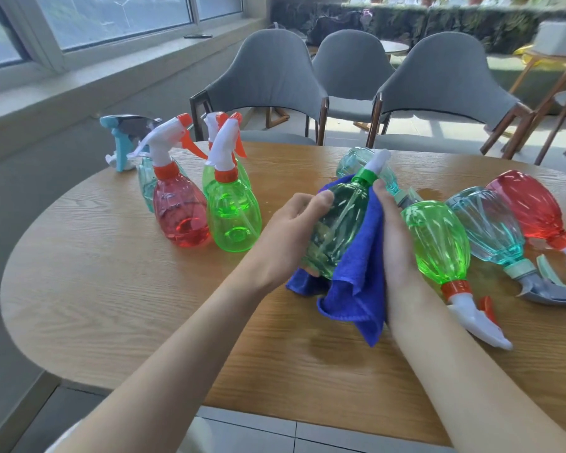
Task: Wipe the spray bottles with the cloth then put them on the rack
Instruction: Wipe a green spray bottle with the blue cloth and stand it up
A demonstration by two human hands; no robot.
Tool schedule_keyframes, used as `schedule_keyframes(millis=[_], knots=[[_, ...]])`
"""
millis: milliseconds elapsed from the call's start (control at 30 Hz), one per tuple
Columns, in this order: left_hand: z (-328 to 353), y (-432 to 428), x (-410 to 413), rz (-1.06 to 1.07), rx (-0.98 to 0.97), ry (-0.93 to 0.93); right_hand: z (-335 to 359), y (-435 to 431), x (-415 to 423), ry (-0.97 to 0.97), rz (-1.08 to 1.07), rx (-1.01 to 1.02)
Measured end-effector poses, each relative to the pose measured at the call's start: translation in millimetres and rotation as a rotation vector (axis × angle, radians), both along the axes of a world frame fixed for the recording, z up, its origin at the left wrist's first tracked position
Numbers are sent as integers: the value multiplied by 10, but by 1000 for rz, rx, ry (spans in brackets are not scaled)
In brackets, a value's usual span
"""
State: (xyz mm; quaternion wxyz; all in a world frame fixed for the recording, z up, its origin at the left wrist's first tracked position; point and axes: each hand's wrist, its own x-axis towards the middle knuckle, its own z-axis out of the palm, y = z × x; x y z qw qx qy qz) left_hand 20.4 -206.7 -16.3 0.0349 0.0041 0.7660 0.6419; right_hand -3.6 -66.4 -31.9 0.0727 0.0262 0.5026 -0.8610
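Head view looks down on my two hands meeting over the wooden table (111,289), with the green spray bottle (337,223) held between them. My left hand (291,230) curls round the bottle's left side with the thumb across its upper shoulder. The bottle is gripped and tilted, its green collar and white sprayer head pointing away from me. My right hand (396,246) clasps the blue cloth (356,289) against the bottle's right side, thumb up by the neck. That hand's fingers are hidden behind the cloth, whose loose corners hang down past the bottle's base toward the tabletop. To my left, well apart from the hands, a group of bottles stands upright. A standing red bottle (180,217) and a standing green bottle (234,220) are side by side in front, with a standing teal bottle (146,188) partly hidden behind them. Just beside my right wrist a lying green bottle (438,237) rests on its side, its orange collar and white trigger toward me. Next to it in a row lie a lying teal bottle (490,227) and then a lying red bottle (530,207). A far teal bottle (353,161) lies beyond the held one. Grey chairs (272,76) stand at the table's far edge.
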Motion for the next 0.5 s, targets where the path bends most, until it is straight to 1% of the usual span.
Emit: schedule_keyframes(millis=[33, 100, 167, 267, 333, 400, 433, 500], knots=[[3, 15, 43, 92, -36, 38, 4, -5, 14, -10, -11, -54], [-125, -33, 159, 97, -167, 159, -35, 12, 38, 4, 10, -4], [-147, -17, 145, 97, -348, 227, -17, -3, 59, 21, -27, 53], [-149, 6, 123, 128, -513, 340, -19, -43, 59, 31, -82, 118], [-159, -1, 151, 119, -545, 416, -15, -44, 63, 61, -113, 163], [-141, -13, 149, 135, -556, 439, -5, -23, 62, 63, -107, 169], [-126, -18, 146, 133, -529, 437, 0, 12, 59, 68, -69, 126], [-83, -14, 140, 111, -389, 389, 14, 72, 57, 65, -27, 35]])
